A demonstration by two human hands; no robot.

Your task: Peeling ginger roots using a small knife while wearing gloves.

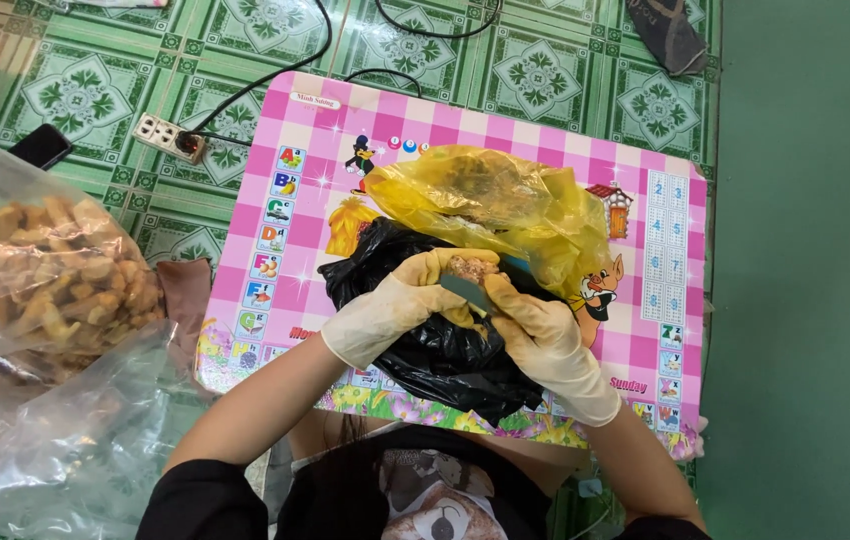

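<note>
from the head view, the left hand (400, 305) in a cream glove is closed around a brown lump (471, 268), just over a black bag (435, 345) on the pink checkered board (505, 130). the right hand (542, 335) grips a small teal blade (467, 292) touching the lump. a yellow bag (490, 200) lies just behind.

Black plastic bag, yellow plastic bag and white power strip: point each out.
Black plastic bag (445, 350), head view, crumpled front.
Yellow plastic bag (505, 205), head view, bulging middle.
White power strip (170, 138), head view, top face.
</note>
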